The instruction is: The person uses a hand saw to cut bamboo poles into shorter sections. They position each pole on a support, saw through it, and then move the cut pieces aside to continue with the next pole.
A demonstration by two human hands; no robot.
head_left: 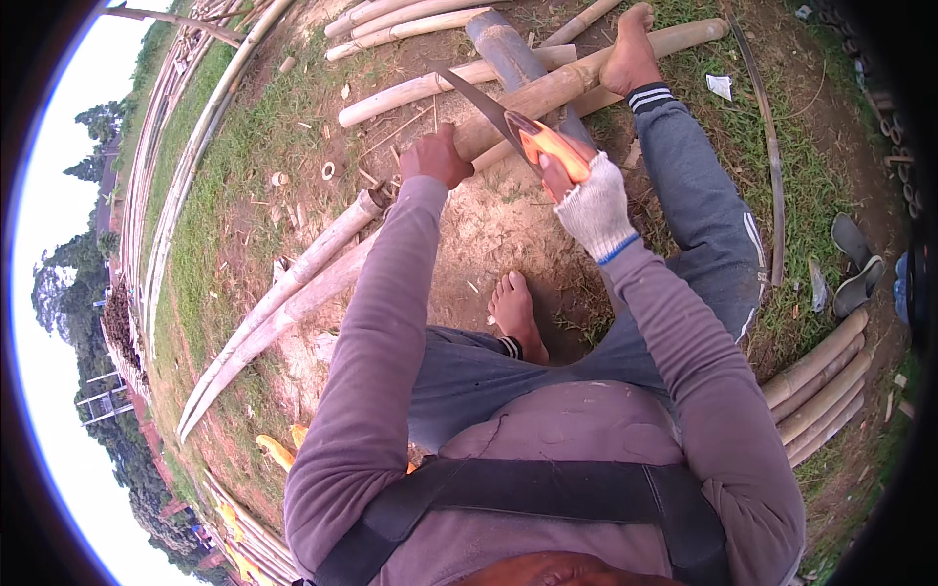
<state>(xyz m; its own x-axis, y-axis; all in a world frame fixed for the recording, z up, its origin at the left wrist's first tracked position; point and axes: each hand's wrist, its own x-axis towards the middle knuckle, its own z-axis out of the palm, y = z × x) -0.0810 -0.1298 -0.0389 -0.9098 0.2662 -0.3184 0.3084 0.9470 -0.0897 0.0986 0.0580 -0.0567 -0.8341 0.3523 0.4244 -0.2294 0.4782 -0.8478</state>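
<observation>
My right hand [576, 181], in a white knit glove with bare fingers, is closed round the orange handle of a handsaw [531, 140]. The saw's blade points up and left, across a thick bamboo pole [552, 95]. My left hand [436, 158] is bare and closed at the pole's near left end; its fingertips are partly hidden. The pole slants up to the right over a greyish log [500, 51]. My bare right foot [631, 54] rests on the pole, and my left foot [516, 311] stands on the sawdust-covered ground.
Two long bamboo poles [303, 259] lie to the left of my left arm. More cut poles [410, 29] lie at the far side. Several poles [826, 381] are stacked at right, near dark sandals [858, 269]. A narrow strip [767, 146] lies on the grass.
</observation>
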